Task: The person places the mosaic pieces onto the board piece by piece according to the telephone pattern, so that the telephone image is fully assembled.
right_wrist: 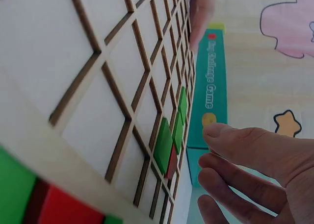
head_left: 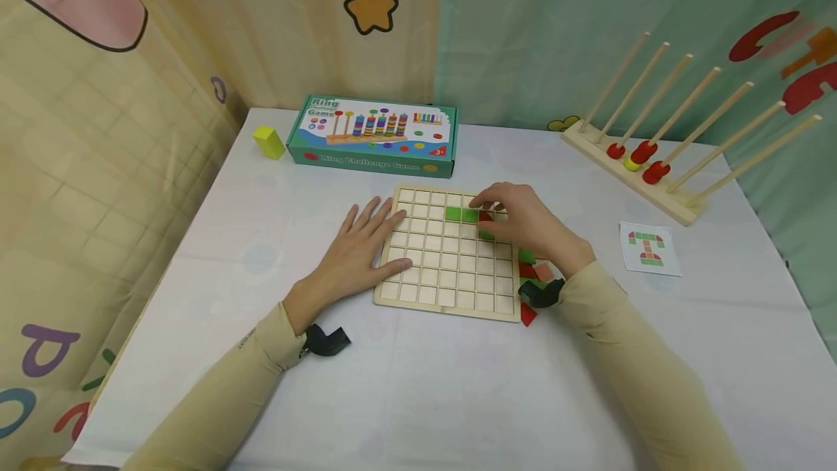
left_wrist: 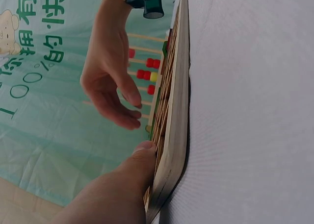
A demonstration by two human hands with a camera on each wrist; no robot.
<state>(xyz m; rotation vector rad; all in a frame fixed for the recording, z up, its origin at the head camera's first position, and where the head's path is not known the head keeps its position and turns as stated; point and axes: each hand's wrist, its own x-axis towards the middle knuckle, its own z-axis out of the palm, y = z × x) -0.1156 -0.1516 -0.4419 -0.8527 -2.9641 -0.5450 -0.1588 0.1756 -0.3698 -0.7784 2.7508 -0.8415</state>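
Note:
A wooden grid board [head_left: 412,302] lies flat on the white table. My left hand [head_left: 353,253] rests on its left edge with fingers spread; in the left wrist view its thumb [left_wrist: 140,160] touches the rim. Above the board's upper right part is my right hand [head_left: 523,220], fingers loosely bent and apart. The right wrist view shows nothing between its thumb [right_wrist: 240,138] and fingers. Near that hand, green tiles [right_wrist: 163,145] and a red tile [right_wrist: 171,165] sit in grid squares. Two further green tiles [head_left: 453,214] lie side by side in one row.
Loose red and green tiles [head_left: 527,270] lie against the board's right side. A pattern card [head_left: 647,260] is farther right. Behind stand a ring game box [head_left: 375,160], a yellow block [head_left: 269,142] and a peg rack [head_left: 628,176] with red and yellow rings.

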